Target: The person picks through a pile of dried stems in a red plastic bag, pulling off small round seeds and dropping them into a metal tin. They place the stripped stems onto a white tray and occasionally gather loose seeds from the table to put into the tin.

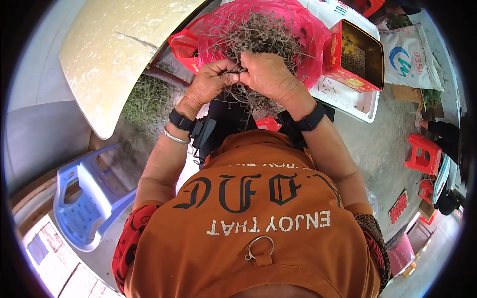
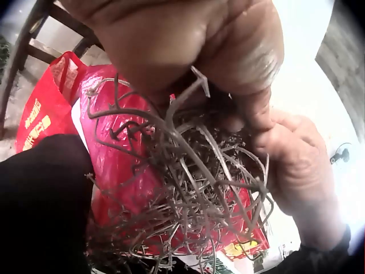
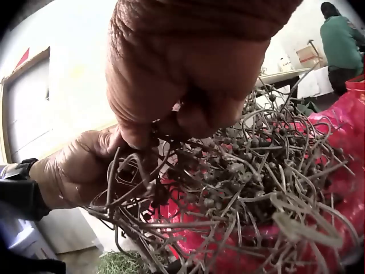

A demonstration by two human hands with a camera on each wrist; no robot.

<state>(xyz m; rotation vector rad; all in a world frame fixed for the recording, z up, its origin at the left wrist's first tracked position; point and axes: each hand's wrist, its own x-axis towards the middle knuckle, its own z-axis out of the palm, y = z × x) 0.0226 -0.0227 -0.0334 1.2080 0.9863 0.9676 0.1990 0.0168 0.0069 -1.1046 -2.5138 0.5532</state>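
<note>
A tangled bundle of dry grey-brown stems with small round knobs (image 3: 239,171) lies on a pink plastic bag (image 1: 313,44) in front of the person. Over the near side of the bundle, both hands meet fingertip to fingertip. The left hand (image 1: 211,83) pinches stems between thumb and curled fingers. Right beside it, the right hand (image 1: 271,77) pinches stems too, its thumb close to the left thumb. In the left wrist view, curved bare stems (image 2: 177,134) hang below the fingers. What sits exactly between the fingertips is hidden by the hands.
A red tin box (image 1: 343,74) holding small round pieces stands at the right on a white foam tray (image 1: 367,107). A pale tabletop (image 1: 104,59) is at left, above green stems (image 1: 149,99) on the floor. A blue plastic chair (image 1: 89,198) and a white sack (image 1: 412,59) stand farther out.
</note>
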